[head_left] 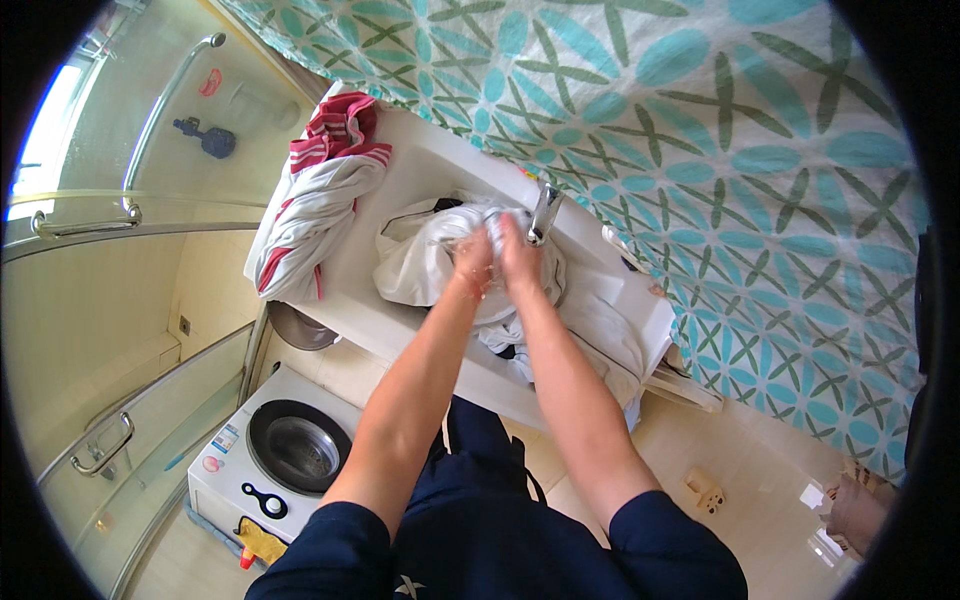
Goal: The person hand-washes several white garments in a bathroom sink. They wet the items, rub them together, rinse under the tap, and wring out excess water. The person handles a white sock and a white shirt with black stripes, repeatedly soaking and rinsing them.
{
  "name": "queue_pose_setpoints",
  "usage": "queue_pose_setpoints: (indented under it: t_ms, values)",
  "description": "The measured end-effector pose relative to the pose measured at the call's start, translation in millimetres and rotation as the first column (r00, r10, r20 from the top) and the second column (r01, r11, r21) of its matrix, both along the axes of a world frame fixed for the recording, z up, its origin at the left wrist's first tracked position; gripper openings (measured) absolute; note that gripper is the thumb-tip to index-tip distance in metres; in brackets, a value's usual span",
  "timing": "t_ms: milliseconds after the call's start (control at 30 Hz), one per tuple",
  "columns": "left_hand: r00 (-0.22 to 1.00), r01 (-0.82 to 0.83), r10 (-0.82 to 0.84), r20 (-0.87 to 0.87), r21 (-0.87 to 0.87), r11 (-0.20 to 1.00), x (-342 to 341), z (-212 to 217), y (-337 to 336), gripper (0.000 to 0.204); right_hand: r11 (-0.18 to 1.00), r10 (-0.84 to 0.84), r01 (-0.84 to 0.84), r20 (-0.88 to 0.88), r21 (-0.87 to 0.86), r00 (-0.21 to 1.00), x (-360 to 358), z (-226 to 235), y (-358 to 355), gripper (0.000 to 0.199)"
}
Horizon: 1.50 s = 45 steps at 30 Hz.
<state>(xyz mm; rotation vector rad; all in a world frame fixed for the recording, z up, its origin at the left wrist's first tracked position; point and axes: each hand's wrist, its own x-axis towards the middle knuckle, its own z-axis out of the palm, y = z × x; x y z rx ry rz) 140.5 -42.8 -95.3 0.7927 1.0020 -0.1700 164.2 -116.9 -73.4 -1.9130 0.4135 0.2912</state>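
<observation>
Head view: both hands, left hand (472, 258) and right hand (518, 255), are clenching and rubbing white cloth (430, 262) in sink (420, 165) at 12 o'clock, under tap (544, 212). Washing is looking midway; striped garment (318, 195) at 10 o'clock is lying untouched on the rim.

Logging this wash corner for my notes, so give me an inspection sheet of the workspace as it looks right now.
Surface: white sink, basin filled with cloth.
Job's things: white garment, bunched under the tap.
Clutter: red-and-white striped cloth draped on the sink's left end; small beige object on the floor.
Hands: left hand and right hand pressed together, gripping the white garment.
Cables: nothing seen.
Surroundings: small top-loading washer below left; glass shower enclosure; teal patterned wall.
</observation>
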Motion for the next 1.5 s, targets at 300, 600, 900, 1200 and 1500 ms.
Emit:
queue_pose_setpoints:
  t_ms: [300,600,900,1200,1500]
  values:
    - [0.971,-0.021,0.056,0.234,-0.151,0.988,-7,3,-26,0.065,0.996,0.086,-0.081,-0.154,0.042,0.984,-2,11,-9,0.037]
    - [0.990,0.055,-0.036,0.136,-0.140,0.989,-9,24,-22,0.061,1.000,-0.020,0.021,-0.026,0.022,0.999,-8,5,-12,0.047]
    - [0.988,-0.011,0.034,0.150,-0.153,0.988,0,17,-7,0.063,0.979,-0.015,0.005,0.051,0.204,0.999,-4,-8,-2,0.049]
    - [0.806,-0.172,0.502,0.314,-0.687,0.706,2,-7,-13,0.084,0.484,0.128,0.012,-0.085,0.875,0.988,25,-18,7,0.033]
    - [0.832,-0.152,0.482,0.275,-0.722,0.675,0,1,-27,0.081,0.313,0.124,0.364,-0.418,0.877,0.900,29,-28,-10,0.047]
